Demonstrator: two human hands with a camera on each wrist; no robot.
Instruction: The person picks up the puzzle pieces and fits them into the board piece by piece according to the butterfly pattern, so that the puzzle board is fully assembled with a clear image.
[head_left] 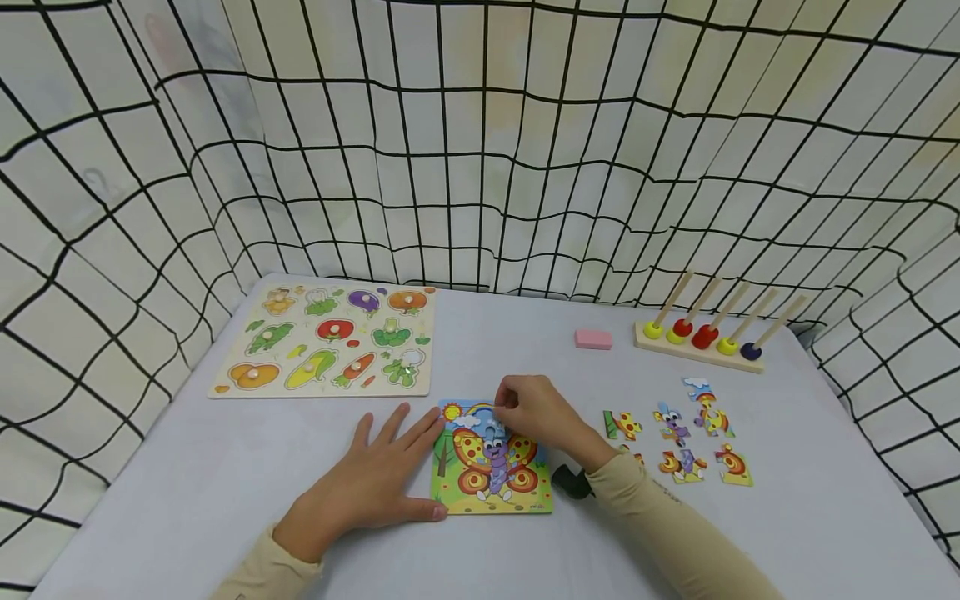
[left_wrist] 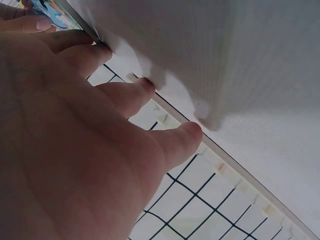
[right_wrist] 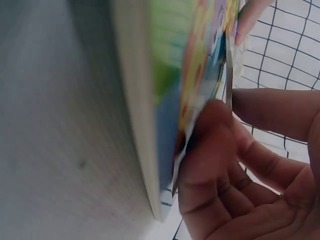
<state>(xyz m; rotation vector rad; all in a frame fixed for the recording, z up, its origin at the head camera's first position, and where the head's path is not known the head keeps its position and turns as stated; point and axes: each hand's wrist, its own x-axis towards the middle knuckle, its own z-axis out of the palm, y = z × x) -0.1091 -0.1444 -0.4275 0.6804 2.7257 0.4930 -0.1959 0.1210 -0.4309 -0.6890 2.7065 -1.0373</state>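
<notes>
Lying on the white table (head_left: 187, 475), the vegetable board (head_left: 300, 322) was behind and to the left of the butterfly board (head_left: 491, 471). The left hand (head_left: 375, 479), with straight, spread fingers, touched the butterfly board's left edge. Behind it, to the right, stood the bead rack (head_left: 697, 354); loose pieces (head_left: 673, 422) lay right of it. Over its far part, the right hand (head_left: 538, 412) pinched a thin piece (right_wrist: 229, 80).

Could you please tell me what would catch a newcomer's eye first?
Probably the bright butterfly puzzle near the middle, with the left hand at its left edge and the right hand pinching a thin piece over it. The vegetable board at far left and bead counter at far right might come next.
</notes>
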